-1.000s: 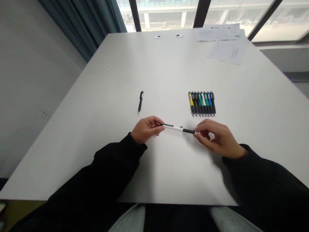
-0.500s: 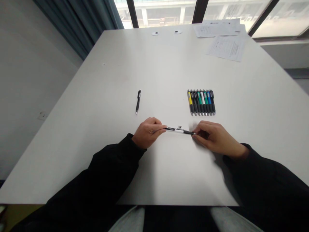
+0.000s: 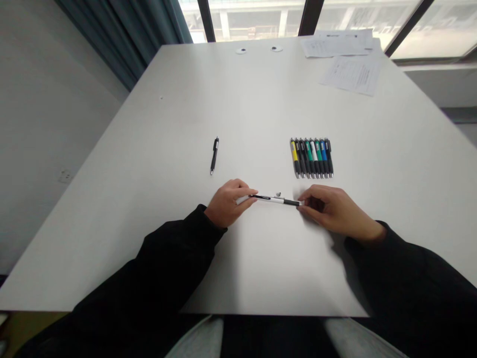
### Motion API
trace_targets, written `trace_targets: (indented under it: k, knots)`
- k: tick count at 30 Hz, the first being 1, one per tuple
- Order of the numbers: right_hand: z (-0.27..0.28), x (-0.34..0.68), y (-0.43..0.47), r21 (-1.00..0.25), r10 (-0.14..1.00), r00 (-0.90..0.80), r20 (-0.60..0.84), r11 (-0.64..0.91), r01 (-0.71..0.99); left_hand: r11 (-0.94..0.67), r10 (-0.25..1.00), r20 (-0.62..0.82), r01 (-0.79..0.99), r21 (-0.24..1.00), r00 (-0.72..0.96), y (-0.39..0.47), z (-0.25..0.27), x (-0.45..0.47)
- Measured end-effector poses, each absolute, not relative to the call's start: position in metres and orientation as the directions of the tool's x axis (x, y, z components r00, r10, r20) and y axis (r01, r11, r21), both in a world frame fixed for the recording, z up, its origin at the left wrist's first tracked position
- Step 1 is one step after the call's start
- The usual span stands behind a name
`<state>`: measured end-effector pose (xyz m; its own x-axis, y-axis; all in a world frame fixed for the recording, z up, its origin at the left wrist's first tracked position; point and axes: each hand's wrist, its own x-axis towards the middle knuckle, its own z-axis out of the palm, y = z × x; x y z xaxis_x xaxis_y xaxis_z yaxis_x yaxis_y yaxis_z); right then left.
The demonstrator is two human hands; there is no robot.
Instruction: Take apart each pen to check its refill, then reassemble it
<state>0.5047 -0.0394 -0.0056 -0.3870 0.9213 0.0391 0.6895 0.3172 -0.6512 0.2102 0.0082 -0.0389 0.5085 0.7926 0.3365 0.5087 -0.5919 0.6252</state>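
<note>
A white pen (image 3: 276,200) with a black clip and black grip lies level between my two hands, low over the table. My left hand (image 3: 231,200) pinches its clip end between thumb and fingers. At the other end, the fingertips of my right hand (image 3: 323,208) close on the tip past the black grip. Just behind the pen's middle sits a small metallic piece (image 3: 278,194), too small to make out clearly. A black pen (image 3: 214,156) lies by itself beyond my left hand.
Beyond my right hand, several pens (image 3: 312,158) in yellow, black, green, white and blue lie side by side in a row. Paper sheets (image 3: 350,74) rest at the far right of the white table (image 3: 149,199). Two eye-shaped stickers (image 3: 241,50) are near the far edge.
The fingers of my left hand have parted slightly around the pen's clip end. Both hands still hold the pen in nearly the same place, and the view has shifted a little.
</note>
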Motion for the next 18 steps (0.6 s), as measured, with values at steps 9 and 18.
trace_targets:
  k: [9, 18]
  knots:
    - [-0.0059, 0.5050, -0.0390, -0.658, 0.922, -0.385, 0.033, 0.310, 0.686, -0.532, 0.830, 0.280, 0.532, 0.659, 0.483, 0.0076, -0.0381, 0.2102]
    - [-0.0062, 0.5061, -0.0393, -0.664, 0.916, -0.400, 0.040, 0.323, 0.675, -0.505, 0.841, 0.247, 0.535, 0.677, 0.481, 0.0074, -0.0348, 0.2107]
